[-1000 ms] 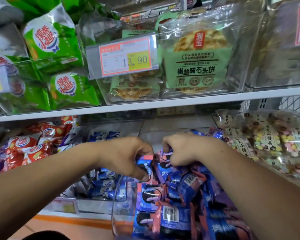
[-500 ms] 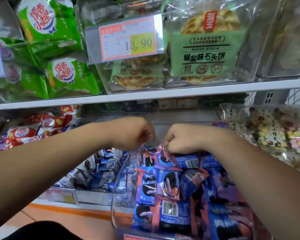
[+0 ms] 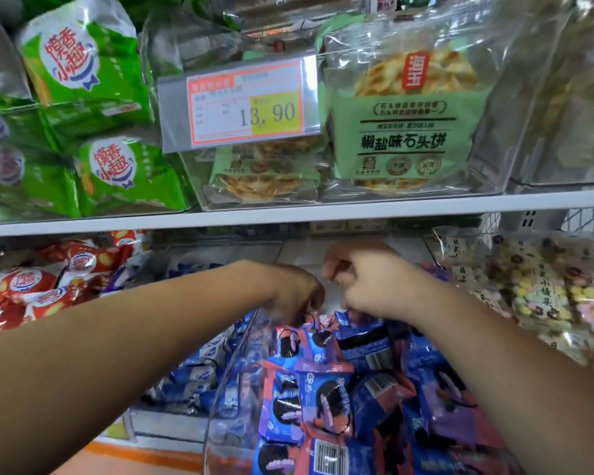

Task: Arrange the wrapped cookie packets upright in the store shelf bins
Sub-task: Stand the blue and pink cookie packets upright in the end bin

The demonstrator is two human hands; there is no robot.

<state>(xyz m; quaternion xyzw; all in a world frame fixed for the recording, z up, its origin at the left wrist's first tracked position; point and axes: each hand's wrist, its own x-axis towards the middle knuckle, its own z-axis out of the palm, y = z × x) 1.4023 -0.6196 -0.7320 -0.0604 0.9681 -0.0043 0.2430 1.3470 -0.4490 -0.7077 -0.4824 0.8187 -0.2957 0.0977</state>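
Several blue-and-pink wrapped cookie packets fill a clear plastic bin on the lower shelf; some stand upright, others lie tilted. Both my hands reach to the back of this bin, close together. My left hand has its fingers curled down and pinches the top edge of a packet in the back row. My right hand is curled like a fist over the rear packets and grips the top of one. The fingertips of both hands are hidden.
A white shelf board runs just above my hands, with a price tag and green snack bags on it. Blue packets fill the bin to the left, red bags lie farther left, and candy bags are at the right.
Both hands have moved from the middle of the bin toward its back and come closer together. The packets in front of them now show more upright faces.
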